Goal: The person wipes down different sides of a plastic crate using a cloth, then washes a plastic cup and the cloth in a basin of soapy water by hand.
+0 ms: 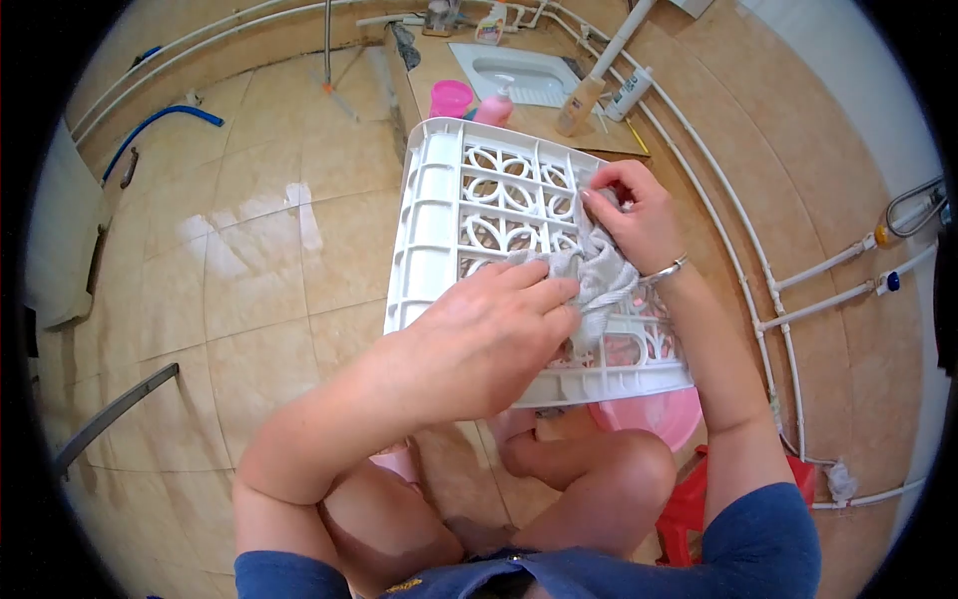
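A white plastic rack panel (424,230) with a lattice of curved openings is tilted in front of me, above my knees. Across its right side lies a crumpled light grey cloth (599,285). My left hand (499,324) is closed on the cloth's left part, its fingers pressing it against the lattice. Near the panel's upper right edge, my right hand (639,215) pinches the same cloth between thumb and fingers. The cloth hides some of the openings, and my left forearm covers the panel's lower left corner.
Below the panel sits a pink basin (664,414), beside a red plastic stool (689,509). Behind it stand a pink cup (451,98), a pink bottle (494,110) and a squat toilet (514,75). White pipes (743,260) run along the right wall; a blue hose (165,118) lies left.
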Tool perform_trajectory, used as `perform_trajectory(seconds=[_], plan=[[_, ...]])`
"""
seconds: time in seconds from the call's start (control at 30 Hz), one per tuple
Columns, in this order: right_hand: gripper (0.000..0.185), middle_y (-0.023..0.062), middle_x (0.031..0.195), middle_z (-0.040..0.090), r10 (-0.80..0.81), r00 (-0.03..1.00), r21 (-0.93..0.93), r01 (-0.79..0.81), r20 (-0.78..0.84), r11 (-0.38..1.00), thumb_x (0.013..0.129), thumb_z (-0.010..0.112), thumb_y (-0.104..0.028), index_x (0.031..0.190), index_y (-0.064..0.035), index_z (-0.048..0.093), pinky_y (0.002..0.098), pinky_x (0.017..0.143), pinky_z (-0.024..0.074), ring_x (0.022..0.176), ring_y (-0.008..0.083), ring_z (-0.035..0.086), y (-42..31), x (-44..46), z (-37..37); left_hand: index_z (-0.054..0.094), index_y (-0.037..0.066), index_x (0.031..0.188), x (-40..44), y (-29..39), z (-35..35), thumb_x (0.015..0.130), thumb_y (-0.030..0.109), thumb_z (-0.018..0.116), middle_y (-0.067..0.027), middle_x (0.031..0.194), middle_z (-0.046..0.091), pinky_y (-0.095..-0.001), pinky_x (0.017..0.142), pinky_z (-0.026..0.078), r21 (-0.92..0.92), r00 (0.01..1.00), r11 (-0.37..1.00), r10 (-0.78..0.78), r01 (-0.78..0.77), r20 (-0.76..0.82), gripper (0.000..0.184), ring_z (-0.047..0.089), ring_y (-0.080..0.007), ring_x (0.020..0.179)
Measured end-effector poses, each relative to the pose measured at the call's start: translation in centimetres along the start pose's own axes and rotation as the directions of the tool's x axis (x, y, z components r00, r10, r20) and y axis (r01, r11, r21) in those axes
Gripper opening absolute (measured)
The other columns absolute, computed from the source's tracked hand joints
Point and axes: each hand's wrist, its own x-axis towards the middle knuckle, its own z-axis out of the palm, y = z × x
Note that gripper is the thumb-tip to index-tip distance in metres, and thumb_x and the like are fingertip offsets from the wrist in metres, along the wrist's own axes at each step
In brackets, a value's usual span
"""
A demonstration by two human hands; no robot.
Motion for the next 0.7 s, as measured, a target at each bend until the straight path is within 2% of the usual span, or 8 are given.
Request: perform_trajectory(seconds=[0.07,0.1,0.33,0.4,0.43,0.5,0.6,0.7], plan=[[0.013,0.0105,0.081,0.054,-0.428,0.900,-0.129,0.436,0.085,0.891,0.073,0.065,-0.016,0.079,-0.0044,0.062,0.0331,0.069,0.0440,0.079,0.0255,0.053,0.6,0.4,0.7,0.055,0.004,0.097,-0.1,0.0,-0.1,0.073,0.011,0.061,-0.0127,0.110,0.055,-0.0376,0.089,0.040,0.008,1.000,1.000,-0.006,0.006,0.013,0.025,0.049,-0.0302,0.105],[0.013,0.0106,0.084,0.053,-0.482,0.866,-0.148,0.499,0.135,0.854,0.074,0.065,-0.016,0.079,-0.0048,0.062,0.0338,0.070,0.0438,0.081,0.0263,0.053,0.8,0.6,0.7,0.055,0.004,0.097,-0.1,0.0,-0.2,0.073,0.011,0.061,-0.0125,0.110,0.055,-0.0371,0.089,0.040,0.004,1.000,1.000,-0.005,0.005,0.016,0.025,0.049,-0.0300,0.105],[0.013,0.0101,0.078,0.053,-0.395,0.864,-0.100,0.444,0.312,0.891,0.076,0.062,-0.015,0.082,-0.0031,0.062,0.0321,0.068,0.0443,0.076,0.0266,0.053,0.5,0.5,-0.5,0.055,0.003,0.094,-0.3,-0.3,0.0,0.074,0.010,0.059,-0.0112,0.105,0.054,-0.0354,0.085,0.042,-0.038,1.000,0.999,0.015,-0.016,-0.003,0.022,0.050,-0.0284,0.100],[0.013,0.0088,0.079,0.055,-0.305,0.886,-0.066,0.348,0.349,0.935,0.077,0.062,-0.013,0.085,-0.0020,0.062,0.0307,0.067,0.0450,0.075,0.0241,0.055,0.3,0.7,-0.6,0.055,0.003,0.093,-0.2,-0.8,0.3,0.074,0.010,0.059,-0.0111,0.103,0.055,-0.0355,0.084,0.042,-0.041,0.999,0.999,0.032,-0.032,-0.007,0.021,0.051,-0.0280,0.098],[0.013,0.0088,0.079,0.055,-0.312,0.883,-0.065,0.355,0.350,0.932,0.077,0.062,-0.013,0.085,-0.0020,0.062,0.0307,0.067,0.0450,0.075,0.0241,0.055,-0.1,1.0,-0.6,0.055,0.003,0.092,-0.1,-1.1,0.4,0.074,0.009,0.059,-0.0109,0.101,0.055,-0.0355,0.083,0.042,-0.046,0.999,0.998,0.051,-0.052,-0.013,0.020,0.051,-0.0277,0.095],[0.013,0.0085,0.084,0.057,-0.245,0.959,0.066,0.238,0.139,0.969,0.077,0.061,-0.012,0.086,-0.0019,0.061,0.0300,0.068,0.0457,0.077,0.0214,0.056,-1.1,1.2,-0.8,0.055,0.003,0.092,0.0,-1.1,0.3,0.073,0.009,0.058,-0.0108,0.101,0.055,-0.0354,0.082,0.042,-0.034,0.999,0.998,0.043,-0.043,-0.007,0.019,0.051,-0.0275,0.095],[0.012,0.0061,0.090,0.058,-0.347,0.935,0.073,0.342,0.073,0.937,0.078,0.062,-0.009,0.085,-0.0003,0.061,0.0263,0.070,0.0439,0.077,0.0159,0.054,-2.7,2.7,0.3,0.056,0.002,0.090,0.0,-1.0,0.5,0.073,0.009,0.058,-0.0107,0.100,0.055,-0.0355,0.082,0.042,-0.024,0.999,0.999,0.036,-0.036,-0.002,0.018,0.051,-0.0274,0.093],[0.016,0.0070,0.089,0.057,-0.301,0.928,-0.002,0.309,0.220,0.951,0.076,0.064,-0.013,0.087,-0.0013,0.061,0.0269,0.068,0.0438,0.076,0.0158,0.054,-2.0,3.8,2.7,0.056,0.002,0.089,-0.1,-1.0,0.6,0.074,0.009,0.057,-0.0108,0.100,0.055,-0.0357,0.082,0.042,-0.026,0.999,0.999,0.036,-0.036,-0.017,0.017,0.051,-0.0273,0.093]])
